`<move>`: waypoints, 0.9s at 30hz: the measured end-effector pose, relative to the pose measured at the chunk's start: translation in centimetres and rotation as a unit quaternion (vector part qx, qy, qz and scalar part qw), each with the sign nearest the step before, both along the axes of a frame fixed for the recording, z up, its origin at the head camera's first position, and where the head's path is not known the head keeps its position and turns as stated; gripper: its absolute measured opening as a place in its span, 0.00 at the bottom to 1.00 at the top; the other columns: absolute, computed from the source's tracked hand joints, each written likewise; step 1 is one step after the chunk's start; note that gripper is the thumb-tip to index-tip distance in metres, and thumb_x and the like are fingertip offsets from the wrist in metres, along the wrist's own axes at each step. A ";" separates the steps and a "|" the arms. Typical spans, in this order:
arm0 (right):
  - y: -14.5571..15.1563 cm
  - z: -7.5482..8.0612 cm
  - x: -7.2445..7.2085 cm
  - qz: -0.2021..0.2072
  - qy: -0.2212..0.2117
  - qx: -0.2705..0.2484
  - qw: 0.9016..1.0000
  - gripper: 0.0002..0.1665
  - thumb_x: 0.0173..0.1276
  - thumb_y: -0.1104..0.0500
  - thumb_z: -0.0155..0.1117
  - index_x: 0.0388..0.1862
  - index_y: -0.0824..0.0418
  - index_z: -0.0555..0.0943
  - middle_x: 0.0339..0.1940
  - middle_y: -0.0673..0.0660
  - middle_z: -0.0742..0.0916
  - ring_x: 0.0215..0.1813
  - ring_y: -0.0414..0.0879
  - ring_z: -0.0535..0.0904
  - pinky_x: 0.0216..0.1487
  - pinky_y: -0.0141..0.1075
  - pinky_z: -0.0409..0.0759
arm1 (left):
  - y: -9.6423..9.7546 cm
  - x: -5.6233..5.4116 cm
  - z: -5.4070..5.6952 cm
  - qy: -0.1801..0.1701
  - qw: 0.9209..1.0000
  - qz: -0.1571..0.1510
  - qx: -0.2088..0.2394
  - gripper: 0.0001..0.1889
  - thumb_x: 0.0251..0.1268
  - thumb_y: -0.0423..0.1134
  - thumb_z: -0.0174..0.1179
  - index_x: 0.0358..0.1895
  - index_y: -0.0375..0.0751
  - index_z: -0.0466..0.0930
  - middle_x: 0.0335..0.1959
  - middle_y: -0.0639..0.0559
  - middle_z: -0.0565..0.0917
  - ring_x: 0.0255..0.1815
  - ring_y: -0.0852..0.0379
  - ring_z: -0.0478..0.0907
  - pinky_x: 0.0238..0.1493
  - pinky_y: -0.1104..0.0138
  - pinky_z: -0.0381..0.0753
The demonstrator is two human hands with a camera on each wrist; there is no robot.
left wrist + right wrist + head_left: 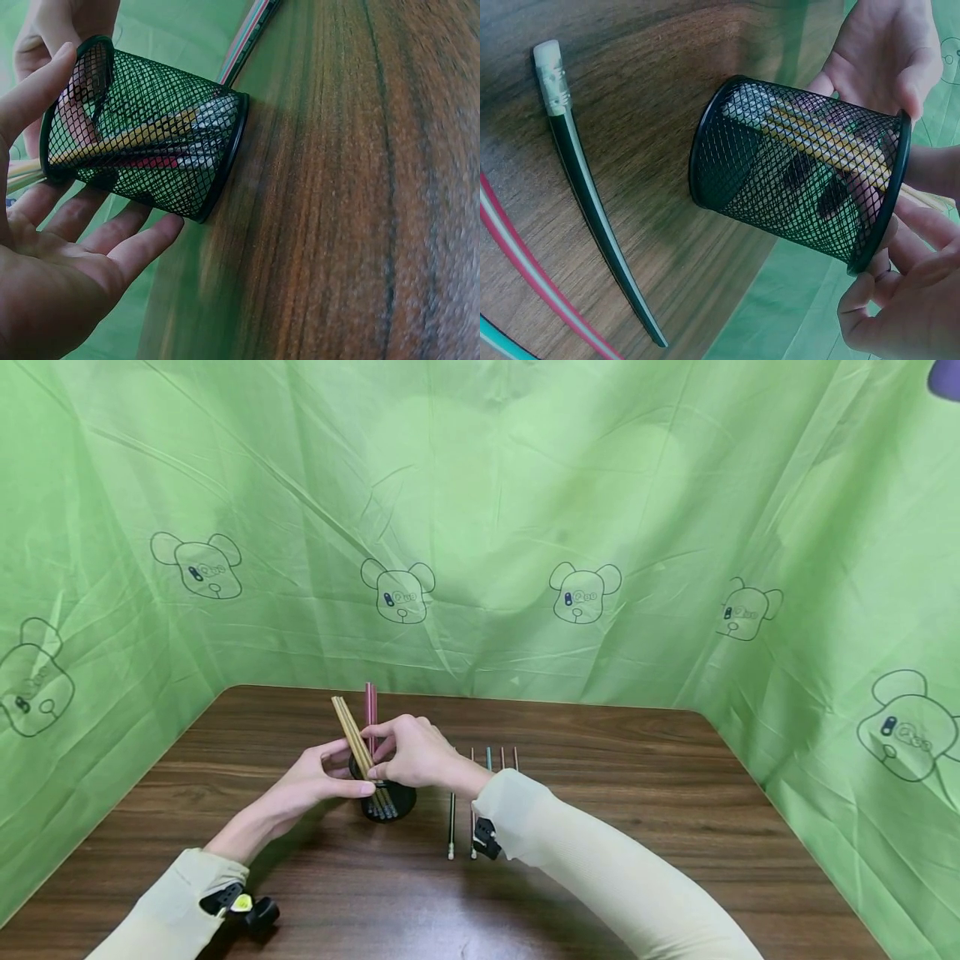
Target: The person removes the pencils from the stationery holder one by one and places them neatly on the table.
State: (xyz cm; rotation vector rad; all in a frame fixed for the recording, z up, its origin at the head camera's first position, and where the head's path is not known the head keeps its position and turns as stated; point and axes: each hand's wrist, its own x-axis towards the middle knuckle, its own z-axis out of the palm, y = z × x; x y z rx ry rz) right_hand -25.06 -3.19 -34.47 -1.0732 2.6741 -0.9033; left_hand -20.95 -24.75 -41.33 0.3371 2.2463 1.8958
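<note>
A black mesh pencil cup (403,802) stands upright on the table, holding yellow pencils (349,727) and pink-red pencils (370,700). Their eraser ends rest at the bottom, visible through the mesh in both wrist views. My left hand (311,779) holds the cup from its left, thumb at the rim (46,127) and fingers along the mesh side. From the other side, my right hand (422,753) pinches the yellow bundle between thumb and forefinger, just over the rim. Those yellow pencils lean left; the pink-red ones stand nearly upright behind them.
Right of the cup, several pencils lie in a row on the wooden table (637,793): a black pencil (592,202) nearest, then a red pencil (532,262) and a teal pencil (502,339). My right forearm partly covers them. A green curtain (487,527) surrounds the table.
</note>
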 end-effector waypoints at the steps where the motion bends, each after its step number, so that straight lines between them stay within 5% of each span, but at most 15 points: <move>1: -0.1 0.0 0.0 0.001 0.004 0.003 1.000 0.35 0.62 0.56 0.83 0.69 0.50 0.84 0.36 0.40 0.92 0.52 0.33 0.85 0.54 0.29 0.77 | 0.0 0.0 0.0 0.000 1.000 0.001 0.001 0.45 0.64 0.36 0.75 0.80 0.30 0.61 0.72 0.32 0.74 0.65 0.45 0.80 0.59 0.64 0.80; 13: -0.7 -0.3 -0.3 0.003 0.039 0.008 0.999 0.28 0.62 0.57 0.83 0.62 0.48 0.88 0.32 0.38 0.91 0.42 0.33 0.84 0.42 0.29 0.76 | 0.0 0.0 0.0 -0.001 1.000 0.004 0.001 0.42 0.63 0.36 0.75 0.77 0.28 0.64 0.69 0.32 0.77 0.61 0.47 0.82 0.57 0.63 0.82; 27: -0.8 -0.8 -0.2 -0.010 0.035 -0.002 0.999 0.32 0.59 0.57 0.85 0.64 0.43 0.88 0.31 0.34 0.90 0.45 0.31 0.85 0.48 0.30 0.75 | 0.1 0.1 0.1 0.000 1.000 0.005 -0.004 0.42 0.63 0.36 0.76 0.76 0.27 0.65 0.64 0.35 0.81 0.57 0.49 0.84 0.56 0.63 0.82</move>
